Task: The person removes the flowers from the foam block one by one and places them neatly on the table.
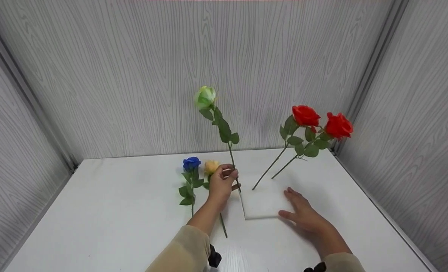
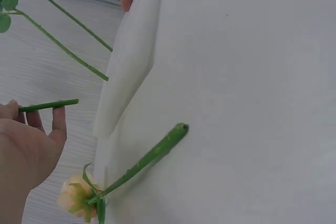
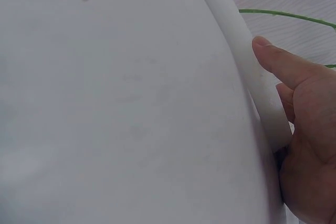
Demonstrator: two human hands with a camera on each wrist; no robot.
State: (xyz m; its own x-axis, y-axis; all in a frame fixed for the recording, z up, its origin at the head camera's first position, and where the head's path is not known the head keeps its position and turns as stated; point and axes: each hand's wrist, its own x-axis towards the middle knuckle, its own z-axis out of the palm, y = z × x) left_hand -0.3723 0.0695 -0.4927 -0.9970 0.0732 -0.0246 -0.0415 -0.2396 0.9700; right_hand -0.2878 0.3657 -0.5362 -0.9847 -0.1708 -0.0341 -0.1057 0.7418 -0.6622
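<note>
Block (image 1: 262, 205) between both hands (image 1: 220, 185) (image 1: 305, 215)

The left hand (image 1: 220, 185), as I watch from my remote station, pinches the lower stem of a pale green rose (image 1: 205, 97), its bloom tilted leftward and its stem end at the left side of a white block (image 1: 261, 206). I see the right hand (image 1: 304, 215) at the block's right side, fingers (image 1: 295, 195) and thumb spread. Two red roses (image 1: 306, 115) lean rightward, their stems rising from the block. Left of it, on the white desk (image 1: 125, 196), I note a blue rose (image 1: 191, 163) and, just beside it, a yellow rose (image 1: 211, 166), partly hidden by the left hand. Grey wood-grain panels (image 1: 152, 75) enclose the desk.
</note>
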